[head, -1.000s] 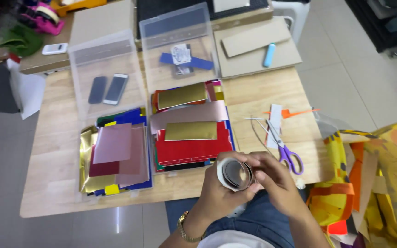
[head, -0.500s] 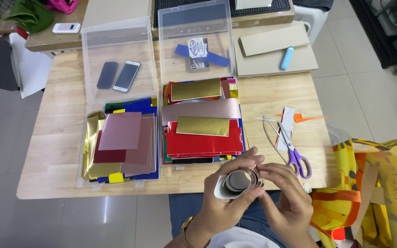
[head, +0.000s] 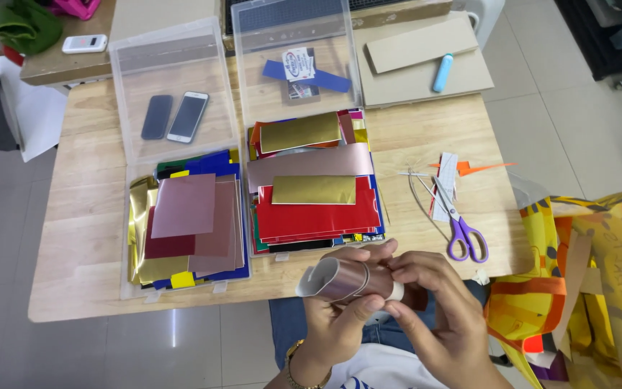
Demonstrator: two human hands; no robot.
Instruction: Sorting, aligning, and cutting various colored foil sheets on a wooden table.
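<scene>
— Held at the near edge of the wooden surface [head: 426, 137]?
— A rolled sheet of shiny pinkish foil [head: 343, 279], lying sideways, open end to the left.
— Held how?
— Left hand [head: 340, 317] curled shut around it from below, thumb pressed on the front. Right hand [head: 433, 302] closed on the right end, fingertips pinching a white rim there, perhaps a core; hard to tell.
— Just beyond the roll?
— A clear plastic box [head: 296, 43] with red, gold and pink foil sheets [head: 316, 191] stacked in the near half. Left of that, a second clear box [head: 127, 144] with more sheets, plus two phones [head: 174, 117] in the lid.
— Off to the right?
— Purple-handled scissors [head: 458, 227] beside paper scraps, well apart from both hands. Farther back, flat cardboard [head: 419, 50] with a blue tube. Bright yellow patterned bag [head: 592, 274] past the right edge.
</scene>
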